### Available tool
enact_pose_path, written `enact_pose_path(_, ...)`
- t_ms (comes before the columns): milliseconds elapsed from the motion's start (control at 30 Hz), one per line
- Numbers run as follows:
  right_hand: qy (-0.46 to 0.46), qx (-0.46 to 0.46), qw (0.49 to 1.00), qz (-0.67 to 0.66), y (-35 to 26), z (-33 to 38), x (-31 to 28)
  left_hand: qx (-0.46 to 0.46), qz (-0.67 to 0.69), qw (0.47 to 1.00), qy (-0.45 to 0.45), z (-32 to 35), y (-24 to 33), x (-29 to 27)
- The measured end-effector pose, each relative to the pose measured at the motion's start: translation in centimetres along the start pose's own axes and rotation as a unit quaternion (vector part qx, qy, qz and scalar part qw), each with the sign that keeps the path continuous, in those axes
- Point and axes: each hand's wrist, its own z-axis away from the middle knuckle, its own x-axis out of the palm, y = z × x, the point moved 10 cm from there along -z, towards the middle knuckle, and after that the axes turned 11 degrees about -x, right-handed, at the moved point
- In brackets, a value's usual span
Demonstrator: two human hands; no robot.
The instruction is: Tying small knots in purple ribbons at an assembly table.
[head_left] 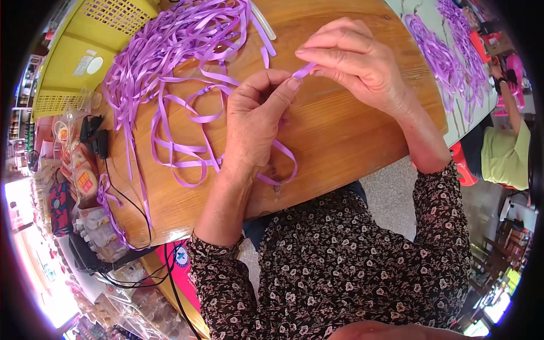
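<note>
Between my two hands runs a short stretch of narrow purple ribbon (304, 71). My left hand (255, 107) pinches it between thumb and bent fingers, and a loop of the same ribbon hangs below that wrist onto the table. Just to the right and a little higher, my right hand (362, 65) has its thumb and fingers at the ribbon's other side, the fingers long and close together; they hide where the ribbon ends. A big tangled heap of purple ribbons (170, 51) lies beyond my left hand, with loose strands trailing toward it.
Behind the heap stands a yellow-green plastic basket (68, 68) at the wooden table's (351, 130) far left. Black cables (127, 198) and bagged goods (99, 229) crowd the left edge. More purple ribbons (436, 62) lie on a pale table at right, near another person's arm (507, 96).
</note>
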Motion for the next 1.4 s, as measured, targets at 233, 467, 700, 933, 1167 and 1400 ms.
enact_pose_path(233,-0.041,0.035,0.997,-0.054,1.0,0.9,1.5,0.017,0.003,1.000,-0.010,0.1,0.6,0.1)
enact_pose_path(467,-0.010,-0.001,1.000,-0.026,-0.3,0.7,1.7,0.006,0.007,1.000,-0.015,0.2,0.3,0.2)
enact_pose_path(700,-0.026,0.008,0.999,-0.033,-0.6,0.4,1.7,0.058,-0.028,0.997,0.043,0.3,1.4,-0.9)
enact_pose_path(933,0.001,0.002,1.000,-0.026,-1.0,-0.2,1.0,0.051,-0.051,0.996,0.057,0.3,1.4,-1.3)
enact_pose_path(1167,-0.010,0.002,1.000,-0.010,-0.5,0.7,2.1,0.040,-0.031,0.998,0.041,0.2,1.3,-1.0)
enact_pose_path(1400,-0.011,0.046,0.998,-0.049,0.1,0.5,1.7,0.053,-0.042,0.996,0.058,0.4,2.0,-1.4)
